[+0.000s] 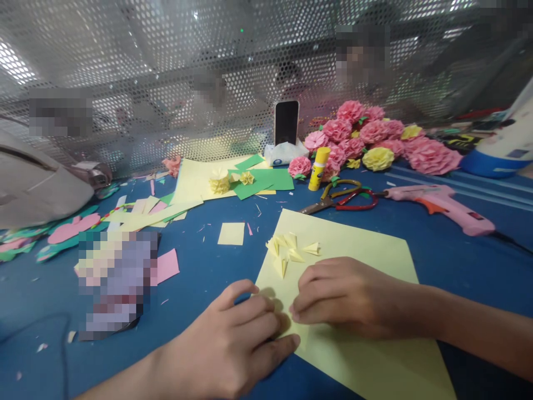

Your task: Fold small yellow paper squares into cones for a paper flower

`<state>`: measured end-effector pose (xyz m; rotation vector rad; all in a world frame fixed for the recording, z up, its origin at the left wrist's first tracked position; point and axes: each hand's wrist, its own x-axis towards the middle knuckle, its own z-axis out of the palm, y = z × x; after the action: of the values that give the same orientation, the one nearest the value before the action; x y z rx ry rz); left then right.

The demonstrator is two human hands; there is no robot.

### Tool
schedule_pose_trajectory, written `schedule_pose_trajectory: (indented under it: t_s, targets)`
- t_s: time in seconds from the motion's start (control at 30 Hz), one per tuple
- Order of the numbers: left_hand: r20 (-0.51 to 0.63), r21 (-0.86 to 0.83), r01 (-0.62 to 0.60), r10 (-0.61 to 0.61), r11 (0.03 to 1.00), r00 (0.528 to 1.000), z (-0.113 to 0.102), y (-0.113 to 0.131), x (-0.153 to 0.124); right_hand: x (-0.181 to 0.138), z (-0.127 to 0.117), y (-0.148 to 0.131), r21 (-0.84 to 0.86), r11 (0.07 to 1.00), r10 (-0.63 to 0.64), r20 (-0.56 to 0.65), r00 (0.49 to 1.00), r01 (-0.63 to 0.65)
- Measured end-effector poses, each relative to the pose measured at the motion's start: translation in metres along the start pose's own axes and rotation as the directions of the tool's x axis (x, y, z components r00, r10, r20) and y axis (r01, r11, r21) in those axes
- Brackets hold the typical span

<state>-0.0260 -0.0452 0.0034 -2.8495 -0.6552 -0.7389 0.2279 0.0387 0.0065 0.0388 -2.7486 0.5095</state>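
A large pale yellow paper sheet (pixel 353 239) lies at an angle before me. My left hand (pixel 245 339) rests at its left edge with curled fingers and the thumb pointing right. Close beside it, my right hand (pixel 353 297) is over the sheet, fingers bent down and pressed together. Whatever the fingertips hold is hidden; the two hands nearly meet. Just beyond them, several small folded yellow paper cones (pixel 295 254) are grouped on the sheet's far left part. A small yellow paper square (pixel 231 234) lies on the blue table (pixel 200 300) to the left.
Scissors (pixel 318 206), a glue stick (pixel 318 169) and a pink glue gun (pixel 447 205) lie or stand beyond the sheet. Pink paper flowers (pixel 375 133) are heaped behind, near a propped phone (pixel 286 122). Green paper (pixel 266 180) and a perforated metal panel (pixel 166 116) are farther back.
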Motion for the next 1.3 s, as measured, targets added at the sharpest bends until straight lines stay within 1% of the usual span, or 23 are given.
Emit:
schedule_pose_trajectory:
  t_s: [0.13, 0.23, 0.3, 0.4, 0.5, 0.57, 0.63, 0.7, 0.8, 0.87, 0.93, 1.0, 1.1, 1.23, 1.3]
  targets:
    - [0.029, -0.015, -0.012, 0.013, 1.000, 0.999, -0.003, -0.003, 0.002, 0.002, -0.001, -0.007, -0.117, 0.990, 0.080, 0.014, 0.997, -0.078]
    - [0.015, -0.015, -0.059, 0.060, 0.998, 0.998, -0.010, -0.008, 0.001, 0.003, -0.008, -0.011, -0.160, 0.979, 0.134, 0.023, 0.991, -0.129]
    - [0.013, -0.007, -0.099, 0.099, 0.995, 0.995, -0.015, -0.011, 0.001, 0.004, -0.016, -0.012, -0.181, 0.974, 0.146, 0.050, 0.988, -0.135]
    - [0.021, -0.008, -0.116, 0.116, 0.993, 0.993, -0.021, -0.014, -0.002, 0.004, -0.030, -0.015, -0.203, 0.971, 0.147, 0.111, 0.983, -0.122]
    - [-0.012, -0.035, -0.113, 0.113, 0.993, 0.994, -0.019, -0.017, -0.005, 0.002, -0.031, -0.015, -0.230, 0.967, 0.144, 0.136, 0.980, -0.110]
    - [-0.086, -0.034, -0.093, 0.090, 0.995, 0.992, -0.014, -0.018, -0.007, 0.000, -0.023, -0.014, -0.267, 0.958, 0.131, 0.098, 0.986, -0.101]
    - [-0.150, -0.009, -0.051, 0.049, 0.999, 0.987, -0.009, -0.017, -0.008, -0.001, -0.012, -0.011, -0.347, 0.932, 0.106, -0.016, 0.994, -0.105]
    - [-0.195, 0.012, -0.003, 0.005, 1.000, 0.981, -0.005, -0.014, -0.007, 0.000, -0.003, -0.010, -0.384, 0.915, 0.114, -0.048, 0.992, -0.124]
    - [-0.247, 0.031, 0.049, -0.040, 0.998, 0.968, -0.003, -0.006, -0.002, 0.005, 0.006, -0.010, -0.390, 0.905, 0.133, -0.112, 0.985, -0.167]
    - [-0.239, 0.043, 0.077, -0.065, 0.996, 0.969, -0.002, -0.001, 0.001, 0.008, 0.008, -0.013, -0.370, 0.903, 0.168, -0.167, 0.971, -0.220]
    - [-0.187, 0.055, 0.108, -0.096, 0.993, 0.978, -0.001, 0.003, 0.004, 0.009, 0.010, -0.015, -0.321, 0.905, 0.220, -0.206, 0.953, -0.279]
    - [-0.139, 0.067, 0.134, -0.124, 0.989, 0.982, 0.002, 0.005, 0.005, 0.008, 0.011, -0.017, -0.253, 0.907, 0.284, -0.219, 0.933, -0.336]
    - [-0.123, 0.087, 0.131, -0.119, 0.988, 0.985, 0.005, 0.005, 0.004, 0.007, 0.012, -0.017, -0.132, 0.913, 0.357, -0.199, 0.913, -0.386]
    - [-0.129, 0.109, 0.095, -0.081, 0.989, 0.988, 0.006, 0.005, 0.001, 0.006, 0.009, -0.015, 0.054, 0.935, 0.354, -0.153, 0.923, -0.350]
    - [-0.133, 0.113, 0.085, -0.069, 0.990, 0.989, 0.006, 0.005, 0.000, 0.006, 0.007, -0.014, 0.124, 0.932, 0.357, -0.137, 0.924, -0.341]
